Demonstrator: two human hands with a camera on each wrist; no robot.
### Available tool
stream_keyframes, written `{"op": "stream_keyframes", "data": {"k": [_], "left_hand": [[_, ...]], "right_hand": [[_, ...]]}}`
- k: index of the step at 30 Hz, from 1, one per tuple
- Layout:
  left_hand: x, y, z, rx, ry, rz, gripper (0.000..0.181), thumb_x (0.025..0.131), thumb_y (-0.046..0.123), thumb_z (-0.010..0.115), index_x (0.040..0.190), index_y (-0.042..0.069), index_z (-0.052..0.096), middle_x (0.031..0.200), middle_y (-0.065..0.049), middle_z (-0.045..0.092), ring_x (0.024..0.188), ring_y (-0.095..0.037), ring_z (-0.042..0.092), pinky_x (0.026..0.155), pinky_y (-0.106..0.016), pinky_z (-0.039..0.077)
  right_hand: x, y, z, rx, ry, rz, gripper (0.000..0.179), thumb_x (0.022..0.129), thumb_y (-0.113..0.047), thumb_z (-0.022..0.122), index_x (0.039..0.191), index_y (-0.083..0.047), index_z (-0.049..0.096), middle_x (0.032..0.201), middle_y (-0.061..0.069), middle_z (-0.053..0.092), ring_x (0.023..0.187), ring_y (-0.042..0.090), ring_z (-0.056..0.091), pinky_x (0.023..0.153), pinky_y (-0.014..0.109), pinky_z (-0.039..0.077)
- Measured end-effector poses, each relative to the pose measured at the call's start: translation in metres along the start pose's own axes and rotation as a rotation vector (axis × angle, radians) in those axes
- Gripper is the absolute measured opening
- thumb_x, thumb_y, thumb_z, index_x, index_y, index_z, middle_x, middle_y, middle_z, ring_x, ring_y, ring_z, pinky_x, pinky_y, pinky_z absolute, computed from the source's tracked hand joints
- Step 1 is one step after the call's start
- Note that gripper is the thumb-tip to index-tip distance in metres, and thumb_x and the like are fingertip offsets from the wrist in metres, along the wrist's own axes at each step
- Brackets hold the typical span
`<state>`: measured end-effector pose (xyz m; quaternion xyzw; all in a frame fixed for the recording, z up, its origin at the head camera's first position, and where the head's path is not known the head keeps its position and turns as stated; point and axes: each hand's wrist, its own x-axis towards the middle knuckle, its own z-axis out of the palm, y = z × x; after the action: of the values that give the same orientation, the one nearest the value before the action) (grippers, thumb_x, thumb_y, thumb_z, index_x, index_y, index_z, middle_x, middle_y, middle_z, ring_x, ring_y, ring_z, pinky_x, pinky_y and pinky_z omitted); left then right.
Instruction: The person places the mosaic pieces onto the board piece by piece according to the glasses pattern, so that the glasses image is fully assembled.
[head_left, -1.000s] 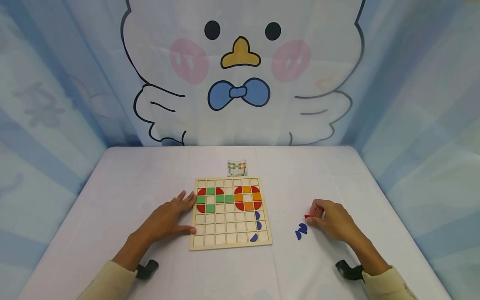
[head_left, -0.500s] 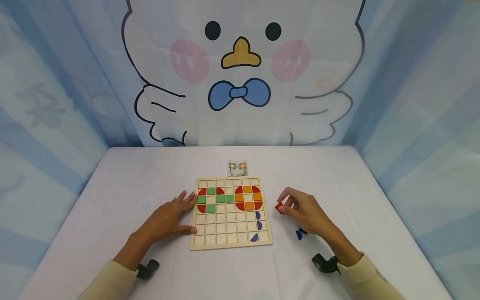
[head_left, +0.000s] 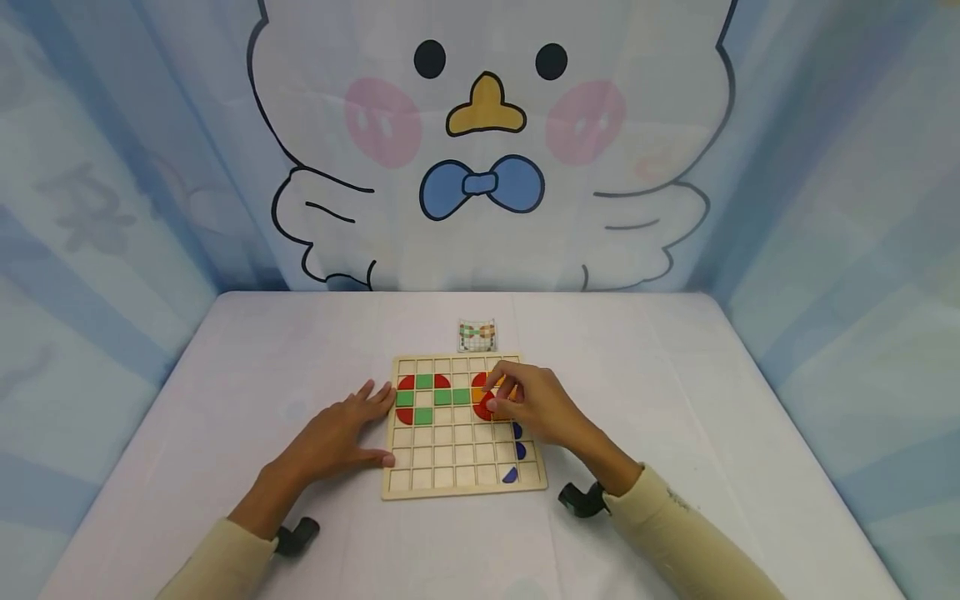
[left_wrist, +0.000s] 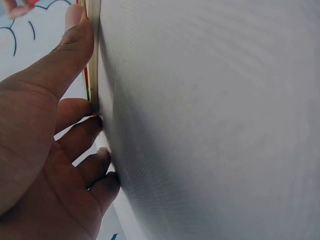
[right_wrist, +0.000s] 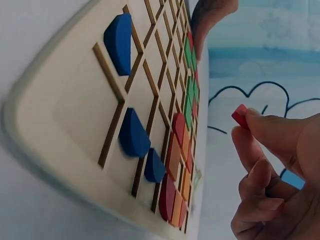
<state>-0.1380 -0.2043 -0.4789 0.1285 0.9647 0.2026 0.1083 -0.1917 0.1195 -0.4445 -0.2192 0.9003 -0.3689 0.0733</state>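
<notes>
A wooden grid board (head_left: 462, 495) lies on the table. Green square tiles (head_left: 461, 397) and red quarter-round tiles (head_left: 406, 415) fill cells on its left half; red and orange ones form a ring at the right, partly covered by my right hand (head_left: 540, 407). That hand pinches a red tile (right_wrist: 241, 116) between thumb and index finger, above the board and apart from it in the right wrist view. Three blue tiles (right_wrist: 120, 46) sit along the board's right side. My left hand (head_left: 337, 437) touches the board's left edge with spread fingers, the thumb (left_wrist: 75, 37) against the rim.
Behind the board lies a small pattern card (head_left: 477, 336) with a coloured design. A white cloth covers the table (head_left: 300, 333). Patterned curtains (head_left: 112, 208) enclose the back and sides. The loose blue tiles seen earlier at the right are hidden by my right arm.
My right hand has picked the red tile off the table at the right and carried it left, over the board's upper right. My left hand has stayed at the board's edge.
</notes>
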Motion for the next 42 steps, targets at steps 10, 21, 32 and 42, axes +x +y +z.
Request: {"op": "stream_keyframes", "data": {"k": [10,21,32,42], "left_hand": [[0.000,0.001,-0.002,-0.006,0.000,0.008,0.108,0.080,0.054,0.089,0.166,0.015,0.036,0.173,-0.014,0.035,0.161,-0.047,0.028,0.121,-0.071,0.036],[0.000,0.000,-0.003,-0.009,-0.005,0.011,0.108,0.080,0.055,0.088,0.166,0.015,0.037,0.173,-0.015,0.035,0.160,-0.048,0.030,0.120,-0.072,0.037],[0.000,0.000,-0.003,-0.013,-0.007,0.009,0.108,0.080,0.054,0.088,0.166,0.015,0.036,0.173,-0.015,0.034,0.160,-0.049,0.029,0.120,-0.072,0.036],[0.001,0.000,-0.003,-0.010,-0.011,0.002,0.109,0.080,0.055,0.088,0.166,0.016,0.035,0.173,-0.015,0.032,0.160,-0.049,0.028,0.120,-0.073,0.035]], "right_hand": [[0.024,-0.016,0.020,0.046,-0.011,-0.093,0.016,0.093,-0.017,0.084,0.101,-0.019,0.070,0.089,-0.004,0.076,0.068,0.011,0.061,0.059,0.024,0.048],[0.033,-0.022,0.041,0.041,-0.018,-0.055,0.013,0.090,-0.015,0.087,0.092,-0.018,0.074,0.082,-0.006,0.078,0.071,0.008,0.065,0.063,0.026,0.048],[0.038,-0.026,0.060,-0.053,-0.005,0.023,0.021,0.086,-0.019,0.090,0.078,-0.019,0.070,0.070,-0.007,0.068,0.062,0.008,0.060,0.055,0.024,0.043],[0.043,-0.026,0.064,-0.110,-0.014,0.042,0.019,0.088,-0.019,0.088,0.078,-0.019,0.072,0.071,-0.007,0.067,0.064,0.008,0.059,0.053,0.023,0.043]]}}
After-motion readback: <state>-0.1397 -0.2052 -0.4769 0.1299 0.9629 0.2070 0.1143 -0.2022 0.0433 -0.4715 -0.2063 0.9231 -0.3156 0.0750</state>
